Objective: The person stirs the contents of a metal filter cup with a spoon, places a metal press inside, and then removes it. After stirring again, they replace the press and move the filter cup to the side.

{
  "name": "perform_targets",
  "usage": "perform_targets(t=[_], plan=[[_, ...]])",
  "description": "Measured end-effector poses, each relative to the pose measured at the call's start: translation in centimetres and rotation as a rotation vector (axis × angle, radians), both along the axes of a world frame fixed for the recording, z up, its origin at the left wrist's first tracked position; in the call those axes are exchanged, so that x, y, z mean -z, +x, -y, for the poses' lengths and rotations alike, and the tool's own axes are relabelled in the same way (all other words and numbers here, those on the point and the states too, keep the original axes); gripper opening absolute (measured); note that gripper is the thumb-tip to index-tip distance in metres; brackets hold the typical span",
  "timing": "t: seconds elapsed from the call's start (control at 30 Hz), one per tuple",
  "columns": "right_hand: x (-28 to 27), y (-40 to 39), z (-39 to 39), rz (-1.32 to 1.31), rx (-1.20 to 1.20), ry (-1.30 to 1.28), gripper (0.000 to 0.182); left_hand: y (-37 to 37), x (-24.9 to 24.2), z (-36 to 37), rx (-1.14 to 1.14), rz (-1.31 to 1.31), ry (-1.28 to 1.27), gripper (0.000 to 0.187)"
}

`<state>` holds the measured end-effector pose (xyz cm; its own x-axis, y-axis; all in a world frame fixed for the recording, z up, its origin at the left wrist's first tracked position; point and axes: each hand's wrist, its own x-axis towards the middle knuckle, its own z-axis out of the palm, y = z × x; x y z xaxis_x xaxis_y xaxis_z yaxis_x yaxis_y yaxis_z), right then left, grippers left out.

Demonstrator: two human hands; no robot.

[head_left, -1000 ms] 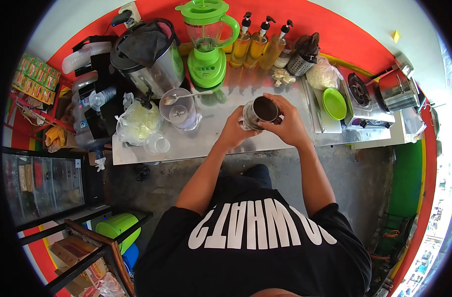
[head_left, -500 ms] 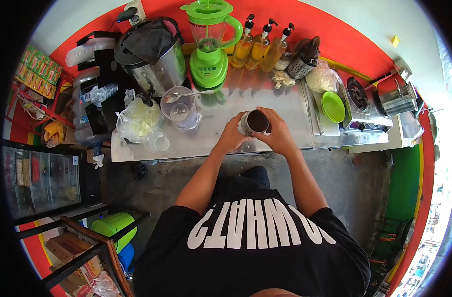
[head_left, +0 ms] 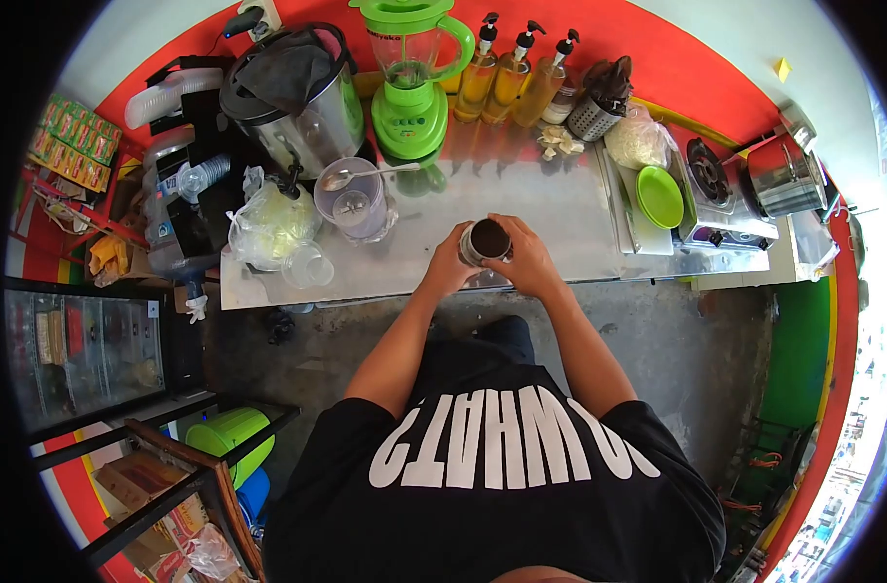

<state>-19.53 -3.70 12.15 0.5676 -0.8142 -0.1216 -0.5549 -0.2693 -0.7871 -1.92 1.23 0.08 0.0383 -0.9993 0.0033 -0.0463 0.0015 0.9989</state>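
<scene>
Both hands, left hand [head_left: 450,264] and right hand [head_left: 528,260], fingers clamped round the dark-filled cup [head_left: 486,242] (contents unclear) above the bench [head_left: 560,209]; steadiness needed.

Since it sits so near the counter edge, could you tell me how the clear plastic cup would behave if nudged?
The clear plastic cup looks empty and thin-walled, so probably light, and likely to slide or tip easily. Being round, it might roll once over.

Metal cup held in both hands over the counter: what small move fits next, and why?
Probably set the metal cup down on the steel counter. The left hand and right hand wrap it upright just above the near edge, with dark contents inside and bare surface beneath.
</scene>
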Motion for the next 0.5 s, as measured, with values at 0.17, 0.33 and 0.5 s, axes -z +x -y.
perform_targets(t=[0.17, 0.33, 0.5], plan=[[1.8, 0.1, -0.1, 0.047, -0.008, -0.186, 0.084, 0.1, -0.3, -0.3, -0.012, -0.048, 0.03, 0.086], [1.1, -0.6, 0.6, -0.016, -0.07, -0.183, 0.09, 0.6, 0.2, -0.7, -0.039, -0.021, 0.035, 0.085], [0.4, -0.3, 1.3, -0.103, -0.147, -0.209, 0.092, 1.5, 0.0, -1.3, -0.063, 0.044, 0.042, 0.086]])
